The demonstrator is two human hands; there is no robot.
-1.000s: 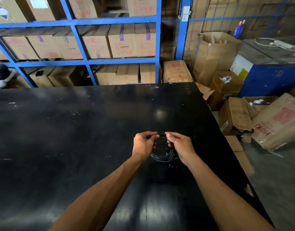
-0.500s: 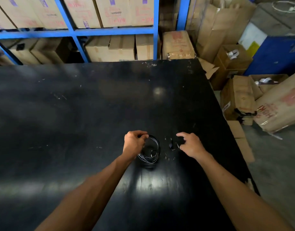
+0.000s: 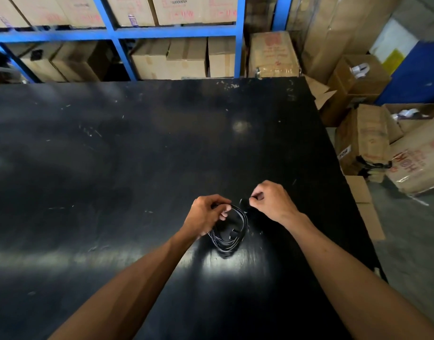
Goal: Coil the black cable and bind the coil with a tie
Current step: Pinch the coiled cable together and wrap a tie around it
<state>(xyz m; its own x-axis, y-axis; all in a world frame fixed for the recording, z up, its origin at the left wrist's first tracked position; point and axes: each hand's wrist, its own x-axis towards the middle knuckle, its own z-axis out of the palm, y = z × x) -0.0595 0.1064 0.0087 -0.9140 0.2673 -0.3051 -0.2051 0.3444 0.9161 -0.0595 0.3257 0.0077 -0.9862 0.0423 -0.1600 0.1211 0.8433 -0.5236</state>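
The black cable (image 3: 229, 238) is wound into a small coil that hangs over the black table (image 3: 137, 155). My left hand (image 3: 206, 217) grips the coil at its top left side. My right hand (image 3: 272, 202) is just right of the coil's top, thumb and forefinger pinched on a small dark piece (image 3: 244, 202) that looks like a tie. A dark plug end shows inside the loop. The tie is hard to make out against the dark table.
The table's right edge (image 3: 353, 204) drops to a grey floor with several cardboard boxes (image 3: 365, 143). Blue shelving (image 3: 162, 33) stacked with cartons stands behind the table. A blue bin (image 3: 417, 72) is at the far right.
A second ago both hands held the coil. My right hand then let go and reached to the table on the right. Now it is back beside the coil, pinching a small dark piece.
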